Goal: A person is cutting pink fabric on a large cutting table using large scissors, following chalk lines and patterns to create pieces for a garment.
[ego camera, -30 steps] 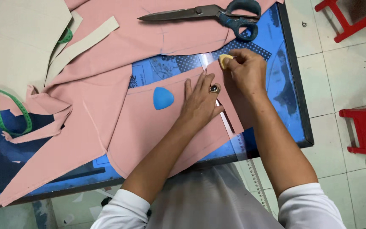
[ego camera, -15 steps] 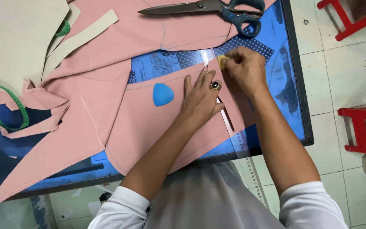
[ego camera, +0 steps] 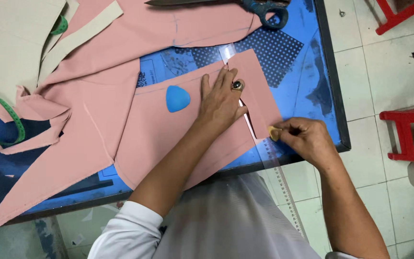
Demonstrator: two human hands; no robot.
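Under our left hand [ego camera: 222, 98]: pink fabric [ego camera: 178, 129] and clear ruler [ego camera: 245, 115], palm flat, fingers spread, pinning both | right hand [ego camera: 305, 139]: pinches yellow chalk [ego camera: 274, 133] at ruler's near edge | blue chalk [ego camera: 177, 98] left of the left hand's thumb.

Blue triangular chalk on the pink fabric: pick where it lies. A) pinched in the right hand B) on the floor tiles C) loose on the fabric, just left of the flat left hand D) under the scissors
C: the blue triangular chalk lies free on the pink fabric, beside the left hand pressed flat, while the right hand pinches a small yellowish piece.
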